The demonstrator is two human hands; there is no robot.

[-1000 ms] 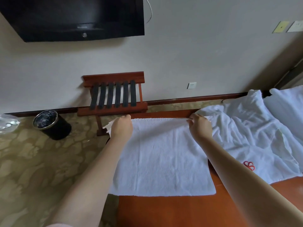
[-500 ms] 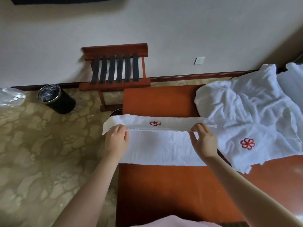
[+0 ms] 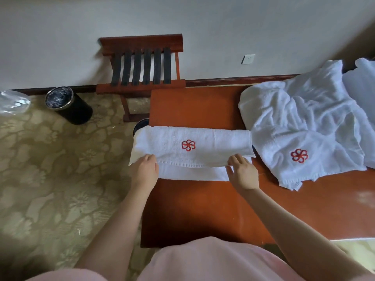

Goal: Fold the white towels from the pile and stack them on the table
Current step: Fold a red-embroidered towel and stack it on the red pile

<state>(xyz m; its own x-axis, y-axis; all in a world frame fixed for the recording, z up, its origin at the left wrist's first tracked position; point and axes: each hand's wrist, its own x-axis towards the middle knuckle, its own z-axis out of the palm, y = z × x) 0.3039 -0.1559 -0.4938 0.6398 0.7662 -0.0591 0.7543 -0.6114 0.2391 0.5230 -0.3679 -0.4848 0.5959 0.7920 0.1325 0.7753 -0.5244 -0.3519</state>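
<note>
A white towel [image 3: 203, 147] with a red flower emblem lies across the left end of the red-brown table [image 3: 203, 209], its far half folded over toward me. My left hand [image 3: 145, 171] pinches the folded edge near the towel's left end. My right hand [image 3: 242, 173] pinches the same edge near the right end. A strip of the lower layer shows below the fold. The pile of white towels [image 3: 300, 122] lies rumpled on the table's right part, one with the same red emblem.
A wooden luggage rack [image 3: 142, 63] stands against the wall beyond the table. A black waste bin [image 3: 68, 105] sits on the patterned carpet at left, and another dark bin [image 3: 141, 124] peeks out at the table's left edge. A plastic bag [image 3: 12, 101] lies far left.
Both hands have drawn the towel's far edge toward me, folding it over so the red emblem faces up. The view has tilted down.
</note>
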